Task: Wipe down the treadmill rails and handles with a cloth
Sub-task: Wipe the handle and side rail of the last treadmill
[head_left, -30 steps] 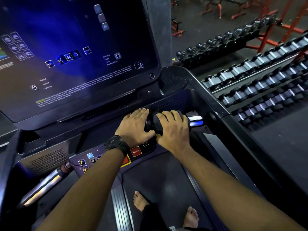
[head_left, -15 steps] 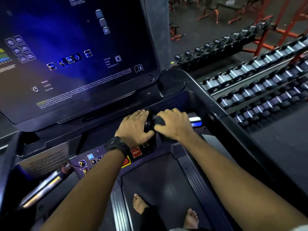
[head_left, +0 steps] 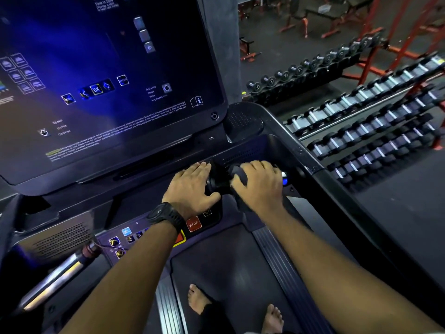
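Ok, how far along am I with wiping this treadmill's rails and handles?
Done: nothing here shows which surfaces are already wiped. In hand: your right hand grips the dark cloth around the right front handle, while the left hand rests on the console beside it. Left, as far as I can judge: the silver left handle and the right side rail, neither touched by the cloth now.

A dark grey crumpled cloth (head_left: 240,178) sits bunched under the right hand (head_left: 261,189), draped over the black rounded treadmill handle (head_left: 216,182).
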`<act>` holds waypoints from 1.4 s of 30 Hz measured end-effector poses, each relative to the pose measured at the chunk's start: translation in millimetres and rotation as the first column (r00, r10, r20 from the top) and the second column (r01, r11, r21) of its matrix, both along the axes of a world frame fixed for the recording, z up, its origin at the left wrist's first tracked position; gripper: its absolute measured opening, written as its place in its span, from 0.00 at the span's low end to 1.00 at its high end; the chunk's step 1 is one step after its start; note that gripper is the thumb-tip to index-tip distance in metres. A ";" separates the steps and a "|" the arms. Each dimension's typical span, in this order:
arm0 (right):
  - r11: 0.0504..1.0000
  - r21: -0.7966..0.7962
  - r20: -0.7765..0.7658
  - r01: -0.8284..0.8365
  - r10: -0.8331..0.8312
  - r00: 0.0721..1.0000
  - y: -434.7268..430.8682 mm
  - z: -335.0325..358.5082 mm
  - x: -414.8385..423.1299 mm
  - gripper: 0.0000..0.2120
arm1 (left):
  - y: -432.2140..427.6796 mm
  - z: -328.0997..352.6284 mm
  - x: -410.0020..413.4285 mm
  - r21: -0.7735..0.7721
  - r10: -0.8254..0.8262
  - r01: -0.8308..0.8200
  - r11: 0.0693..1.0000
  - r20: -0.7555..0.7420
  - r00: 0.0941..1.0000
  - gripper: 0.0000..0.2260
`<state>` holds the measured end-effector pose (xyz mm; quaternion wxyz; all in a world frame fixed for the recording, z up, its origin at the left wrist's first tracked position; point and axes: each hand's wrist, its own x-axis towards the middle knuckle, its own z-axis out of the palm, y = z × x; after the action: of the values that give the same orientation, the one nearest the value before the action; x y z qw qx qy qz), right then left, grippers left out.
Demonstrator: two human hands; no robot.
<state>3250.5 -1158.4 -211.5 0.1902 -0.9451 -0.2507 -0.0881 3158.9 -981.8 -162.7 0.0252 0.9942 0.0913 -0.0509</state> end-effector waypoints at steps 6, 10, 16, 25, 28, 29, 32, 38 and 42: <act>0.991 -0.122 -0.090 -0.057 0.046 0.995 -7.9 15.7 36.4 0.18 | -0.1 0.9 1.0 -0.014 0.009 -0.009 1.000 -0.005 1.000 0.42; 0.999 -0.041 0.015 0.015 -0.015 1.000 -30.3 -7.5 23.4 0.19 | -1.6 1.1 -2.1 -0.017 0.013 -0.013 1.000 -0.003 1.000 0.41; 0.992 -0.120 -0.242 0.029 -0.057 0.969 -29.7 14.2 58.0 0.20 | -1.2 1.7 -0.2 -0.014 0.005 -0.005 1.000 -0.011 1.000 0.41; 0.994 -0.088 -0.058 0.066 -0.071 0.996 -33.3 1.5 41.8 0.21 | -2.8 2.9 0.2 -0.009 0.018 -0.018 1.000 -0.008 1.000 0.41; 0.985 -0.167 -0.204 0.038 -0.072 0.976 -23.9 8.3 52.4 0.21 | -1.0 2.1 -0.8 0.000 0.020 -0.020 1.000 -0.017 1.000 0.42; 0.990 -0.126 -0.114 0.070 -0.085 0.990 -25.8 3.9 45.0 0.20 | -1.3 1.5 -1.2 0.002 0.018 -0.018 1.000 -0.018 1.000 0.43; 0.996 0.064 0.149 0.056 -0.065 0.987 -31.0 -21.8 10.1 0.21 | 0.0 -0.1 -0.8 0.014 0.017 -0.017 1.000 -0.011 1.000 0.45; 0.959 -0.072 0.438 -0.275 0.278 0.855 -27.3 -53.6 1.2 0.40 | -3.6 2.9 1.4 0.008 0.008 -0.008 1.000 -0.009 1.000 0.47; 0.990 -0.042 0.525 -0.131 0.134 0.841 -14.2 -81.0 -20.3 0.43 | -4.9 3.7 0.4 0.011 0.017 -0.017 1.000 -0.011 1.000 0.46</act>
<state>3230.2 -1172.6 -292.5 0.1177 -0.8657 -0.3579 -0.3295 3159.4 -986.7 -159.0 0.0198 0.9932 0.1002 -0.0557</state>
